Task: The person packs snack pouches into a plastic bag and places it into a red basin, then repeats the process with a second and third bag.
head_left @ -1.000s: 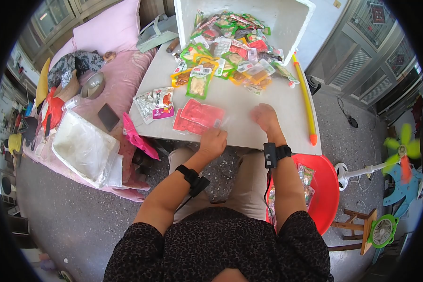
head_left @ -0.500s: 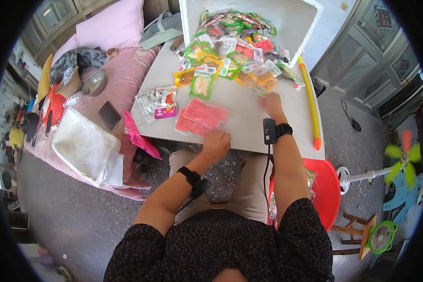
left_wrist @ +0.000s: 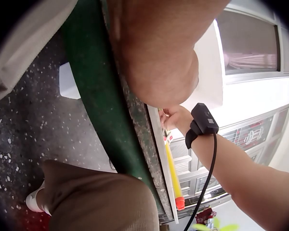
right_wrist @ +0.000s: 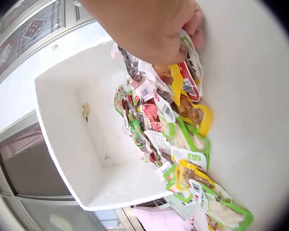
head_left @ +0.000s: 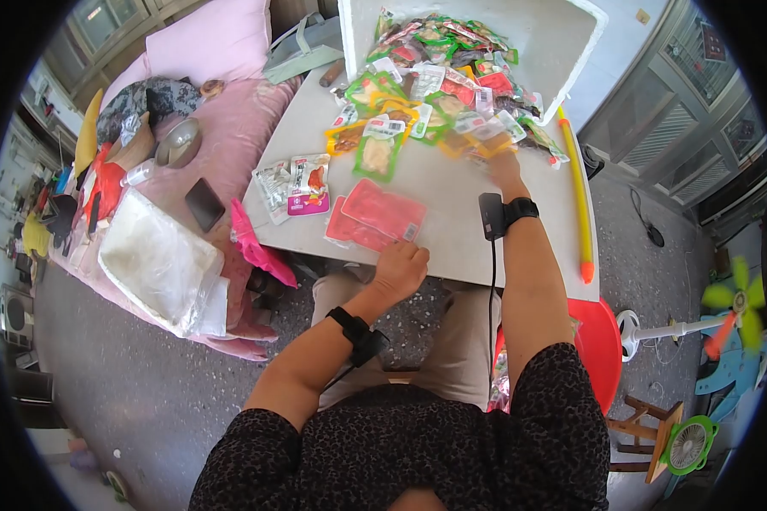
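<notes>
In the head view the left hand (head_left: pixel 400 271) rests loosely curled at the table's front edge, beside two overlapping red packets (head_left: pixel 383 210); its fingertips are hidden in the left wrist view, where the back of the hand (left_wrist: pixel 159 62) looms large. At the right front of a packet heap, the right hand (head_left: pixel 507 173) bends over yellow-edged packets (head_left: pixel 477 140). Up close in the right wrist view, the right hand (right_wrist: pixel 159 33) pinches a white and red packet (right_wrist: pixel 191 84) between thumb and curled fingers. Part of that packet is covered by the hand.
A white foam box (head_left: pixel 562 51) lies on its side behind the heap (head_left: pixel 439 38). Silver and purple packets (head_left: pixel 308 183) lie at the table's left. A yellow tube (head_left: pixel 578 200) runs along the right edge, above a red basin (head_left: pixel 601 349) on the floor.
The right hand has moved forward from bare table to the front packets and now grips one. The left hand stays beside the red packets. The head view has shifted slightly.
</notes>
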{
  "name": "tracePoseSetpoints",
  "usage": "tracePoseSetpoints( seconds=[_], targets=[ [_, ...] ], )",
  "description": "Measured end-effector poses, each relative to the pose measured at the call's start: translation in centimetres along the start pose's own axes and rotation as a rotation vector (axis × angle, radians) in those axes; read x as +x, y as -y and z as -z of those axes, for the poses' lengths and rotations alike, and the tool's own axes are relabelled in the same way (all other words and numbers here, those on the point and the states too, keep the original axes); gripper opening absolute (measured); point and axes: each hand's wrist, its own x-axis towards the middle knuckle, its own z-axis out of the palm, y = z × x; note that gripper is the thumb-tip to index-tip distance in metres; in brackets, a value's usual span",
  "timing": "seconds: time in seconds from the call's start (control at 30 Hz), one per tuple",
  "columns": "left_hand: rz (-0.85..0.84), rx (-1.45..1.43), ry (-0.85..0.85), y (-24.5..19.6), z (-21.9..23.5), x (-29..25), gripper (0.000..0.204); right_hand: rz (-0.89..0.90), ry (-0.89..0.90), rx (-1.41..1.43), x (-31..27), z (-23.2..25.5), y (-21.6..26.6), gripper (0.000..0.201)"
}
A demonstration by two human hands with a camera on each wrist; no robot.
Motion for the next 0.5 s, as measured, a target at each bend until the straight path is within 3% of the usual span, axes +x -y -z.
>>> tracePoseSetpoints(
  seconds=[0.1, 0.2, 0.27, 0.3, 0.37, 0.4, 0.5],
  targets=[
    [-0.01, 0.001, -0.006, -0.2, 0.3, 0.1, 0.013, 0.075, -0.043, -0.003, 2.5, -3.4, -3.7, 0.027],
    [-0.012, 0.003, 0.0, -0.2, 0.3, 0.1, 0.014, 0.019, -0.085, 0.012, 3.0, -4.1, -3.7, 0.027],
    [-0.007, 0.009, 0.013, -0.2, 0.3, 0.1, 0.014, 0.203, -0.243, -0.057, 2.9, -3.9, -2.6, 0.026],
    [-0.016, 0.013, -0.012, -0.3, 0.3, 0.2, 0.012, 0.421, -0.384, -0.129, 2.9, -4.1, -2.5, 0.026],
    [-0.033, 0.02, -0.063, -0.4, 0.3, 0.4, 0.01, 0.508, -0.375, -0.278, 3.7, -4.2, -2.1, 0.029],
    [-0.032, 0.019, -0.069, -0.5, 0.2, 0.4, 0.01, 0.374, -0.224, -0.349, 5.5, -5.6, -3.0, 0.036],
    [-0.03, 0.016, -0.076, -0.4, 0.3, 0.5, 0.01, 0.235, -0.079, -0.402, 5.0, -5.3, -3.2, 0.031]
  ],
)
